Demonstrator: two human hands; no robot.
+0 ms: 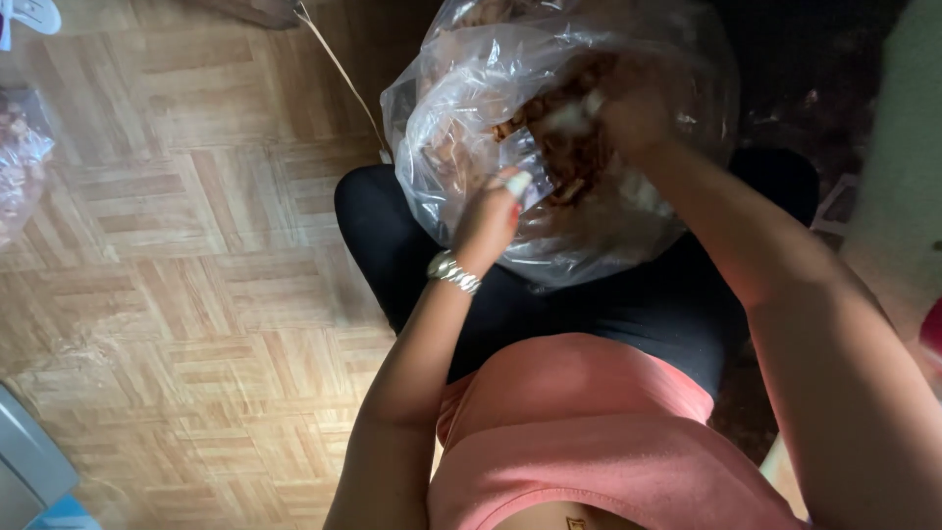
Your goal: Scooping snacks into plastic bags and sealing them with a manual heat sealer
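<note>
A big clear plastic bag (pixel 461 108) full of brown pieces rests on my lap, over black trousers. My left hand (pixel 488 218), with a metal bracelet at the wrist, pinches the near edge of the bag's opening. My right hand (pixel 628 98) reaches inside the bag, fingers closed among the brown pieces; plastic glare blurs what it grips.
Wooden parquet floor (pixel 196 245) spreads to the left. Another clear plastic bag (pixel 20 157) lies at the left edge. A thin cord (pixel 343 74) runs across the floor toward the big bag. A grey object (pixel 29 471) sits at the bottom left corner.
</note>
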